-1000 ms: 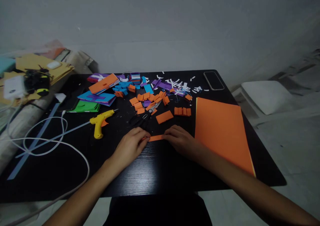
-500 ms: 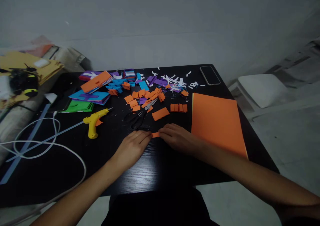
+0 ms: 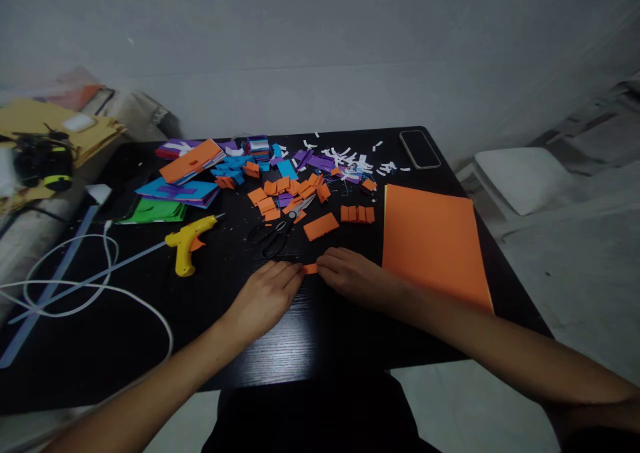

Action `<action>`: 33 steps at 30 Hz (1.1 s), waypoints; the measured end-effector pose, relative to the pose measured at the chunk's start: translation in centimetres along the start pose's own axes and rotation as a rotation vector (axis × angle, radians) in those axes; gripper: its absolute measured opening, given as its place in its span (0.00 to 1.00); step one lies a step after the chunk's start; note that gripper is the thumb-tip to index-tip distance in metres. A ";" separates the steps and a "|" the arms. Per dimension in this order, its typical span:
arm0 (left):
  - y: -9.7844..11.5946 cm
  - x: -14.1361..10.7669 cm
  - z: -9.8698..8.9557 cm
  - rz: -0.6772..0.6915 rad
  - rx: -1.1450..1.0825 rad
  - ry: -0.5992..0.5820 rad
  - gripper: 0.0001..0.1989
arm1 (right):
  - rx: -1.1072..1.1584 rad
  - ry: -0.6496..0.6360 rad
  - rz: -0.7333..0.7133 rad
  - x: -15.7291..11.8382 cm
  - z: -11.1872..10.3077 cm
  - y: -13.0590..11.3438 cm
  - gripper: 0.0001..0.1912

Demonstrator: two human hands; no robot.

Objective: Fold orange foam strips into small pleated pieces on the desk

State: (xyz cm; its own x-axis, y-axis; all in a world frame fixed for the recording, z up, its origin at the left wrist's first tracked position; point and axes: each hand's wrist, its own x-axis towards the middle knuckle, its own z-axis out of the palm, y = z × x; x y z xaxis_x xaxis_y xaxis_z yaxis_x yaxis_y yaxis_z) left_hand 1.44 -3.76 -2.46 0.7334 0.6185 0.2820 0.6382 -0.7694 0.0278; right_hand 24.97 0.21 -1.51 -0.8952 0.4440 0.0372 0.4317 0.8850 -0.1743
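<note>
Nearest you, your left hand (image 3: 266, 295) and right hand (image 3: 350, 274) rest low over the black bench (image 3: 270, 346), the fingers of each pressing one end of a narrow orange paper strip (image 3: 311, 269). Only its middle shows between them; the ends are hidden under your fingers.

Just beyond your hands lie the black-handled scissors (image 3: 283, 226), blades pointing away from you and to the right, their tips at a cluster of small folded orange papers (image 3: 285, 193). Right of the scissors is a flat orange rectangle (image 3: 321, 227), then a row of folded orange pieces (image 3: 357, 214). A yellow glue gun (image 3: 187, 243) lies to your left, and large orange sheets (image 3: 433, 239) lie to your right, partly behind your right forearm.

Farther off you have stacked coloured papers (image 3: 177, 189) at left, white paper scraps (image 3: 350, 161) in the middle and a smartphone (image 3: 419, 149) near the far right corner.
</note>
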 end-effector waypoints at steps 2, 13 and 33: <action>0.1 0.1 -0.1 0.005 0.006 -0.003 0.13 | 0.021 0.012 0.006 -0.1 0.1 0.0 0.10; 0.2 0.3 -0.1 -0.032 0.016 -0.032 0.14 | 0.030 0.003 0.023 -0.2 -0.3 0.0 0.09; 0.8 0.5 -0.2 0.060 0.046 -0.031 0.14 | 0.065 0.160 0.072 -2.3 0.3 -0.6 0.13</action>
State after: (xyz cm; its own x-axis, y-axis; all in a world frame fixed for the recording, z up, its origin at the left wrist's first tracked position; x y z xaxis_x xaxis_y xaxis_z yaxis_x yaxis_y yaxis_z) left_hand 2.31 -4.10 -2.09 0.7771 0.5766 0.2524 0.6023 -0.7976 -0.0325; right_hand 26.77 -1.42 -1.80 -0.8310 0.5271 0.1777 0.4814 0.8416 -0.2450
